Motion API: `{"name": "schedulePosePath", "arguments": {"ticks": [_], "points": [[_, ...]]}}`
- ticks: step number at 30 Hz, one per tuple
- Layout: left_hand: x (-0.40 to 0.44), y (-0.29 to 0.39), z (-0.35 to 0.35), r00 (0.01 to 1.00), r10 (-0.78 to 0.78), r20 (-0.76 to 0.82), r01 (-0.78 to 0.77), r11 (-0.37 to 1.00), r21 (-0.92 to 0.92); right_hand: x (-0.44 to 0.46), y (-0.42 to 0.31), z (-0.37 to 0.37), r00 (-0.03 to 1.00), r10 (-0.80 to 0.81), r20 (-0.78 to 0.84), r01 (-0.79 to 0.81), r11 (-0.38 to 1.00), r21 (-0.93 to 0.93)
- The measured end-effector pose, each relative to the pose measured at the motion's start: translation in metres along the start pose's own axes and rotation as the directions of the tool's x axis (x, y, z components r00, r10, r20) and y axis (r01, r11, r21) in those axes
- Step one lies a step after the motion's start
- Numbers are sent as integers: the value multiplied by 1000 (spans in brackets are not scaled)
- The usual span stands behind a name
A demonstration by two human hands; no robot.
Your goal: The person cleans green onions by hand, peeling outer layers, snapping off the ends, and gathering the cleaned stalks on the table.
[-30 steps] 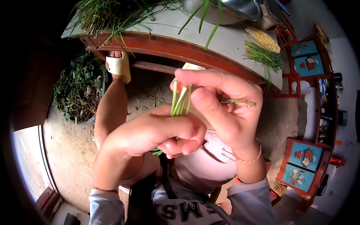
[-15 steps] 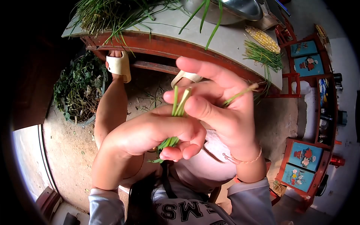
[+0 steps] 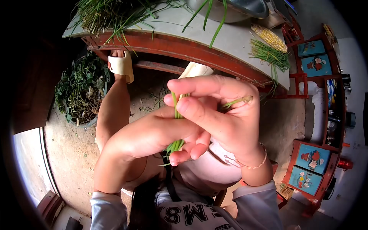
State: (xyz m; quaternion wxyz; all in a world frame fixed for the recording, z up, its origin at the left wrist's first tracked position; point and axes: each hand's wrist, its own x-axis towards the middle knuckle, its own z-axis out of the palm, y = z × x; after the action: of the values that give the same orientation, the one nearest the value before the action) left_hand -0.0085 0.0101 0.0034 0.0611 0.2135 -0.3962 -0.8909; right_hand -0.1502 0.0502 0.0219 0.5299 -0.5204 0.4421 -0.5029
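A few green chives [image 3: 176, 145] run through my left hand [image 3: 149, 132], which is closed around them, their leafy ends hanging below the fingers. The pale upper ends reach my right hand [image 3: 226, 111], where thumb and index finger pinch them. One separate stalk with a brownish end [image 3: 239, 101] is tucked in my right palm, pointing right. On the table [image 3: 168, 27] beyond lie a big heap of chives [image 3: 101, 17] at left and a smaller neat bundle [image 3: 269, 54] at right.
A metal basin [image 3: 245, 9] stands at the table's far side, with long green leaves hanging from it. A corn cob [image 3: 269, 37] lies beside the small bundle. A leafy potted plant [image 3: 82, 90] is on the floor at left, and a painted cabinet [image 3: 306, 168] is at right.
My right thumb and index finger have come down and left, closing onto the upper ends of the chives. The left hand is nearly still. My far right foot has shifted.
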Motion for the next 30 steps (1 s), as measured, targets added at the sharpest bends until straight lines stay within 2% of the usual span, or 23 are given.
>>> {"name": "schedulePosePath", "arguments": {"ticks": [5, 9, 12, 15, 17, 18, 19, 21, 22, 23, 25, 28, 30], "points": [[2, 0, 3, 998, 62, -32, -61, 998, 28, 1, 2, -1, 996, 46, -72, -49, 998, -46], [0, 5, 2, 998, 40, -46, -37, 997, 66, 2, 2, -2, 999, -2, -38, 0, 999, -50], [0, 1, -1, 997, -32, -70, 42, 988, 147, 2, -4, -2, 986, 166, -26, -165, 986, 29], [3, -3, -1, 994, 104, -41, -104, 994, -17, 5, 7, -5, 999, 26, 34, -25, 1000, -18], [6, 1, -6, 978, 209, 30, -208, 978, -37, 5, 7, -4, 996, 7, -86, 0, 997, 80], [9, -3, -7, 949, 315, -27, -316, 945, -83, 5, 5, -3, 991, 21, -129, -7, 994, 107], [11, -1, -12, 913, 408, 4, -393, 882, -260, 5, 3, -2, 985, 36, -171, -13, 991, 135], [7, 1, -19, 845, 522, -115, -500, 697, -514, 6, 2, -16, 985, 70, -159, -82, 994, -72], [8, -1, -31, 792, 610, -32, -517, 642, -566, 5, 3, -16, 974, 141, -175, -138, 990, 30], [7, -1, -39, 769, 638, -26, -526, 609, -594, 4, 4, -10, 957, 124, -260, -98, 989, 112], [2, 3, -43, 768, 639, -44, -499, 555, -666, 1, 8, -20, 964, 140, -226, -107, 983, 151], [-1, 2, -56, 755, 656, -4, -449, 512, -732, 1, 6, -24, 967, 159, -201, -142, 985, 98], [-3, 2, -58, 770, 637, -39, -451, 499, -740, 1, 7, -24, 966, 164, -199, -150, 985, 83]]}}
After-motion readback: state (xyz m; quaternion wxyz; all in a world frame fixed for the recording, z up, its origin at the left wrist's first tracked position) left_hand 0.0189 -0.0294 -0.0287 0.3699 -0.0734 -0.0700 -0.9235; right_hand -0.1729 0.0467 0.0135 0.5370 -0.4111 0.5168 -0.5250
